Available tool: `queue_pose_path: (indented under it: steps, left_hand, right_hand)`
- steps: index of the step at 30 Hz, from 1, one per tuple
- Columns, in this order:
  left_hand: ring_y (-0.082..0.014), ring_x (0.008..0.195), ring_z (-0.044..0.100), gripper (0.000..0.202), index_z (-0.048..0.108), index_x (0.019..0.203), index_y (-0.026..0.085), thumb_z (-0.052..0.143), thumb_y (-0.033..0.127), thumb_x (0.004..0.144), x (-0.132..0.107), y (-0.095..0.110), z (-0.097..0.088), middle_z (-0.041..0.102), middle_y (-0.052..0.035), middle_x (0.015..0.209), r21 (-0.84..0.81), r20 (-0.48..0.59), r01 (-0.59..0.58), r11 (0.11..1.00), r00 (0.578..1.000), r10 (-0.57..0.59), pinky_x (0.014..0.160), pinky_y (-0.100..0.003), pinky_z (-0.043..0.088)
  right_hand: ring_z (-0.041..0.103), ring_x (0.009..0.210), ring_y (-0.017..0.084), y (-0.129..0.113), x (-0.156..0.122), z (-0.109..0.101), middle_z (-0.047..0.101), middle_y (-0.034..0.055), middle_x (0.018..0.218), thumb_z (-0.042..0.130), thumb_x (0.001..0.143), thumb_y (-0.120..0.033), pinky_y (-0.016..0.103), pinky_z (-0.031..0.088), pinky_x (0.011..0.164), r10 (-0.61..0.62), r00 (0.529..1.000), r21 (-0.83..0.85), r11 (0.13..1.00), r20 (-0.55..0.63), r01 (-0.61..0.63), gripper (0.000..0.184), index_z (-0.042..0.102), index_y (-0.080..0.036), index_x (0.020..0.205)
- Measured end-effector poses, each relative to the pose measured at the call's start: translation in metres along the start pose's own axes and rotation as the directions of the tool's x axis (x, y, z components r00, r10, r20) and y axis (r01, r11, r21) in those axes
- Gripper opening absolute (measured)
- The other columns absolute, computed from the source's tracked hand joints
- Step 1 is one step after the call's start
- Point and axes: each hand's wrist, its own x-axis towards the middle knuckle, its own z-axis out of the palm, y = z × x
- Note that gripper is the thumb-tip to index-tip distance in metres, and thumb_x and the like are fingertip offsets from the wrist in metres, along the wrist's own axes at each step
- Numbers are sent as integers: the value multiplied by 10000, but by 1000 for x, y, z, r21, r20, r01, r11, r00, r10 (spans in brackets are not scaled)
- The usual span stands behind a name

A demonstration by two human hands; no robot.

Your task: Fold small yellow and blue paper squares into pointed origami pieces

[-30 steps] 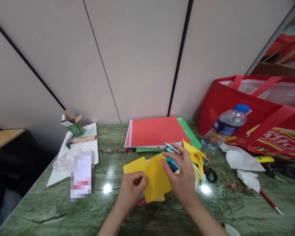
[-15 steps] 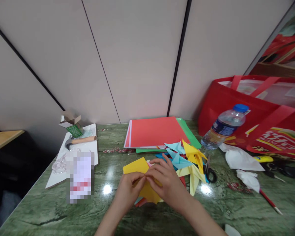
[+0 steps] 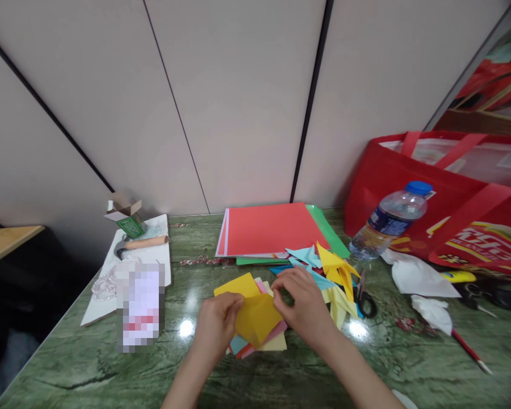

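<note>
My left hand (image 3: 215,326) pinches the left corner of a folded yellow paper sheet (image 3: 256,318), fingers closed on it. Across from it, my right hand (image 3: 304,307) grips the sheet's right top edge, fingers curled. The sheet is held just above a small stack of coloured paper squares (image 3: 262,343) on the green marble table (image 3: 111,369). Another yellow square (image 3: 234,285) lies flat behind my left hand. Folded yellow and blue paper figures (image 3: 330,272) lie just right of my right hand.
A stack of large red and green sheets (image 3: 272,230) lies at the back. Black scissors (image 3: 365,301), a water bottle (image 3: 387,221), a red bag (image 3: 451,187), tissues (image 3: 417,275) and a red pencil (image 3: 470,352) are on the right. At left lies a white board (image 3: 100,304) with hammer (image 3: 138,243).
The yellow sheet has gone from flat and open to folded smaller. My right hand came off the sheet's face and moved to its right top edge; my left hand stayed on the left corner.
</note>
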Motion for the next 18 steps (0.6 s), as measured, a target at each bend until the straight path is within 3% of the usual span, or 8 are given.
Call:
queue_pose_path:
  steps: [4,7,9,13,18]
  left_hand:
    - [-205,697,664,200,722,775,227,523,209,775,1,0,0,734,-50,783,28,34,31,999,999,-31,624,-247,461]
    - [-202,735,667,214,718,839,230,514,204,781,0,3,4,735,-46,821,-13,72,36,999,997,-35,665,-250,468]
    - [-199,727,666,213,718,845,227,515,213,781,-1,5,6,735,-47,818,-23,76,35,999,997,-33,668,-249,465]
    - [-201,725,661,208,719,835,233,521,218,770,-2,6,8,735,-47,809,-24,51,24,999,998,-23,665,-254,458]
    - [-206,692,661,198,728,766,232,544,184,710,0,4,7,737,-47,774,-29,-37,74,997,997,-75,651,-264,466]
  right_hand:
    - [565,776,206,4,1,-2,630,53,773,514,805,-187,368,438,740,70,997,69,995,-23,-68,63,575,-188,787]
    - [578,789,204,-2,-1,1,653,50,811,543,814,-218,384,431,779,23,999,117,993,33,-27,93,591,-192,889]
    - [586,771,198,-7,-2,4,659,41,786,540,816,-190,393,424,800,-28,995,140,990,91,15,83,607,-201,863]
    - [583,738,194,-12,-3,7,649,44,729,502,828,-153,354,447,725,-52,988,158,987,146,28,131,617,-194,781]
    - [577,724,199,-14,-3,4,636,45,714,482,834,-161,334,452,674,-13,992,112,994,122,-1,142,610,-196,781]
